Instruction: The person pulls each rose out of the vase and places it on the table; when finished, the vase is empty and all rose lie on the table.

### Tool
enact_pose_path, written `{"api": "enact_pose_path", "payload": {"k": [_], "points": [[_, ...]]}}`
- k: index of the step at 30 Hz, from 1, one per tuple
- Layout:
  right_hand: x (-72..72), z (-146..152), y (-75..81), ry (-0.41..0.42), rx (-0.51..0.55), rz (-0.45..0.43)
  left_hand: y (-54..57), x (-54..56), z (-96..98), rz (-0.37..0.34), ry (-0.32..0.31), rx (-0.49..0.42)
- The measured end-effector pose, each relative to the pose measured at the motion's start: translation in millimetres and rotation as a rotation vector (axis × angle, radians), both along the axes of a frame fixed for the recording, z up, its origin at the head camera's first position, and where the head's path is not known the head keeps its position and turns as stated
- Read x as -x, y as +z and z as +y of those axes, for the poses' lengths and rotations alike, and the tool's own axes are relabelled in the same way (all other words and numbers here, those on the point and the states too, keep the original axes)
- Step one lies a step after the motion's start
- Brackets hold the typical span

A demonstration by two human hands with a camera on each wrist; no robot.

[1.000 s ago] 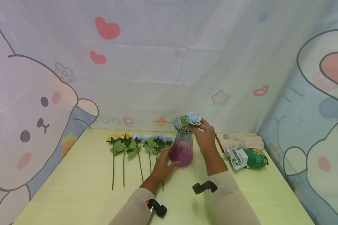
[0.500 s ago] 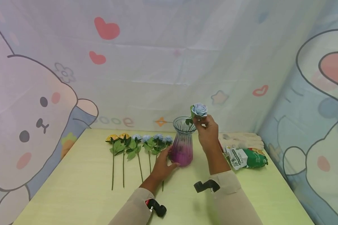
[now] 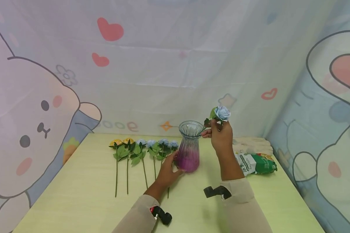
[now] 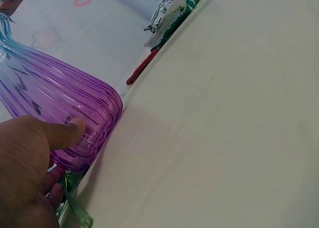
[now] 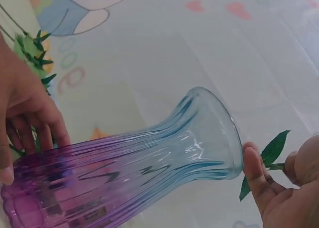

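A ribbed glass vase (image 3: 188, 155), clear blue at the flared mouth and purple below, stands upright on the table. My left hand (image 3: 166, 171) grips its lower part, thumb in front and the other fingers around the far left side; the left wrist view shows the thumb (image 4: 67, 133) against the purple glass. To the right of the vase's mouth, my right hand (image 3: 222, 139) pinches the stem of a blue artificial rose (image 3: 222, 113) just under its bloom. In the right wrist view, green leaves (image 5: 275, 147) stick out between the fingers, right by the vase's rim (image 5: 238, 143).
Left of the vase several artificial roses lie in a row, yellow ones (image 3: 116, 142) at the left and blue ones (image 3: 163, 142) nearer the vase. A green and white packet (image 3: 262, 164) and pale gloves (image 3: 253, 145) lie at the back right. A printed curtain (image 3: 151, 71) hangs behind the table.
My right hand has moved the blue rose up and to the right, from over the vase's mouth to beside it. The left hand and vase have stayed in place.
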State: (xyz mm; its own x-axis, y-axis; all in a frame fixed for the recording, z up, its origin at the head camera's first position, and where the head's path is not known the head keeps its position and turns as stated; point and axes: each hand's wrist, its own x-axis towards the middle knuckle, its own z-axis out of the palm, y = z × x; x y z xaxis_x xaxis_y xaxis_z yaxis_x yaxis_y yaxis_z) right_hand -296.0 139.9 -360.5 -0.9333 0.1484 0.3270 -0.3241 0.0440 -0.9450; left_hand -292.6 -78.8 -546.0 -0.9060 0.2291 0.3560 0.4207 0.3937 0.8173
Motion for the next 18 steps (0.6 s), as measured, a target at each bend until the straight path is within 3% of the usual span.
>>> {"api": "enact_pose_path", "payload": {"k": [6,15,18], "points": [[-4.1,4,5.4,0.051,0.034,-0.091,0.6,-0.4,0.6,-0.018,-0.005,-0.015],[-10.3,6,9.3,0.174,0.126,-0.13,0.5,-1.4,0.5,-0.026,-0.009,-0.03],[-11.1,6,7.3,0.173,0.172,-0.14,0.8,-2.2,0.2,-0.038,-0.009,-0.028]]}}
